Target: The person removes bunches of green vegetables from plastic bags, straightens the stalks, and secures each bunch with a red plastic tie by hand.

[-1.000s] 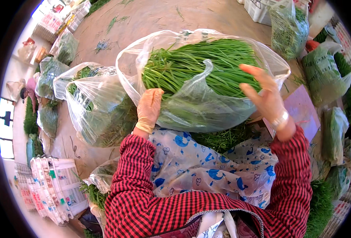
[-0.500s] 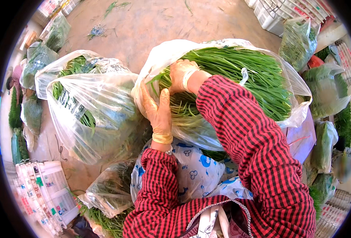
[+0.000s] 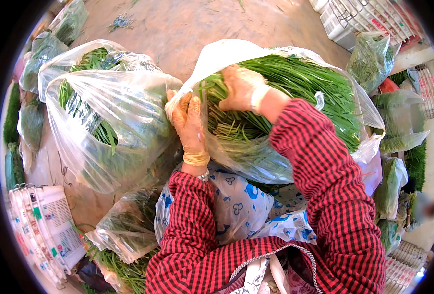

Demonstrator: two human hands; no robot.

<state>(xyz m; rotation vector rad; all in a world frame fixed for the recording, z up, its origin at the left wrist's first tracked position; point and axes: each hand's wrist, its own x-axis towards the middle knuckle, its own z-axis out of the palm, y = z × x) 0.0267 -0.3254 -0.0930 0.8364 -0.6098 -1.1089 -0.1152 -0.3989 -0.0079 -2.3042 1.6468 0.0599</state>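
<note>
A large clear plastic bag (image 3: 229, 50) stands in front of me with its mouth wide, filled with long green garlic chives (image 3: 307, 93). My left hand (image 3: 191, 128), in a thin pale glove, grips the bag's left rim, with fingertips on the outer side and thumb inside. Inside the bag's left part, my gloved right hand (image 3: 245, 90) is closed around some chives, palm down; its fingertips are partly hidden. Cut stalk ends show below that hand. A small white tie lies on the chives to its right.
Another clear bag of greens (image 3: 129, 122) stands close on the left. A blue-patterned plastic bag (image 3: 239, 206) lies in front of my body. Stacked white crates (image 3: 48, 228) are at the lower left, with more crates (image 3: 359, 22) at the far right. Smaller bagged greens (image 3: 398, 115) line the right side.
My right hand has shifted right, away from the bag's left rim, with the chives. My left hand's fingers have closed more on the rim. The whole view has shifted slightly.
</note>
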